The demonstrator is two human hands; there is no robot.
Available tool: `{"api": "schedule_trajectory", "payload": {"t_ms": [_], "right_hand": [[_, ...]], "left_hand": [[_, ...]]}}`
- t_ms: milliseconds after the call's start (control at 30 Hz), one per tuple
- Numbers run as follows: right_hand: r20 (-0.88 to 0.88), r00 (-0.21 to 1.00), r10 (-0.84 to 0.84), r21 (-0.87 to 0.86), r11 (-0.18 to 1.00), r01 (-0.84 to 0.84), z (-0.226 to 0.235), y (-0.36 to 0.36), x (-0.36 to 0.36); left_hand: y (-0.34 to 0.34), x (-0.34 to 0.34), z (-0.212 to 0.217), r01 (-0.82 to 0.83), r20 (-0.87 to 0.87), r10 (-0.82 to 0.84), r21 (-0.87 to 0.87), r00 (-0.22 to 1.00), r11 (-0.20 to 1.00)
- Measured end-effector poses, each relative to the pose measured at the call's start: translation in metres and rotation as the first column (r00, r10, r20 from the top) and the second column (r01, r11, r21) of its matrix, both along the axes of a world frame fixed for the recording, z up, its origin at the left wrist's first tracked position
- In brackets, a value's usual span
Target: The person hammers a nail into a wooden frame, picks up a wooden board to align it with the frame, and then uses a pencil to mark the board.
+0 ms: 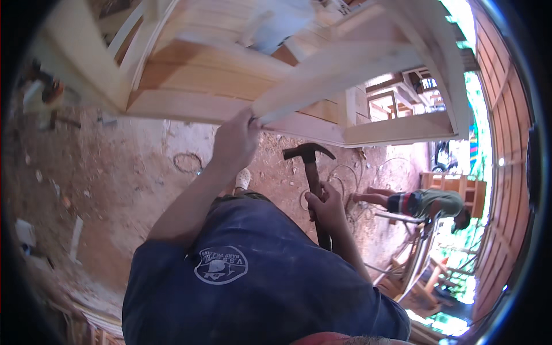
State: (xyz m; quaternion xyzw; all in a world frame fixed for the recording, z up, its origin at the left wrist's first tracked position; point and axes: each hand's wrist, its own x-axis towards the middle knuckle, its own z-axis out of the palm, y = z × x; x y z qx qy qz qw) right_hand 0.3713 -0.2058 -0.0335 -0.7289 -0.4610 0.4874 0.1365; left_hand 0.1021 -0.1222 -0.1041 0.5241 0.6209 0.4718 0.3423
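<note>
One hammer (313,172) upright in right hand (326,208), head up.

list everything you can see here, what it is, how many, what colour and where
wooden frame: one, pale wood, overhead across the top
slat: one, pale wood, slanting under the frame, end gripped
claw hammer: one, black head, dark handle, centre
dirt floor: reddish brown, left and centre
wooden chairs: a few, pale, far right
another person: one, bent over, right
left hand: grips the slat's end
right hand: grips the hammer handle
</note>
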Motion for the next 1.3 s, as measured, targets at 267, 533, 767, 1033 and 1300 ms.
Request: {"api": "schedule_trajectory", "payload": {"t_ms": [267, 533, 767, 1033, 1300], "right_hand": [[-0.272, 0.957, 0.098, 0.151, 0.987, -0.058, 0.0, 0.099, 0.036], [-0.399, 0.853, 0.336, 0.238, 0.937, -0.257, -0.023, 0.215, 0.014], [-0.55, 0.774, 0.315, 0.298, 0.939, -0.17, -0.042, 0.271, 0.009], [-0.194, 0.918, 0.345, 0.426, 0.873, -0.238, -0.062, 0.296, 0.002], [0.578, 0.794, 0.186, 0.673, 0.441, -0.594, -0.039, 0.234, -0.038]], "left_hand": [[0.005, 0.024, 0.001, -0.139, 0.005, 0.139, -0.043, 0.99, 0.989], [-0.007, 0.02, -0.007, -0.323, 0.207, 0.344, -0.13, 0.916, 0.937], [-0.039, 0.003, -0.011, -0.603, -0.03, 0.607, -0.166, 0.794, 0.78], [0.022, -0.063, 0.018, -0.475, -0.363, 0.488, 0.129, 0.794, 0.87], [0.112, -0.123, -0.014, -0.042, -0.333, 0.119, 0.229, 0.936, 0.973]]}}
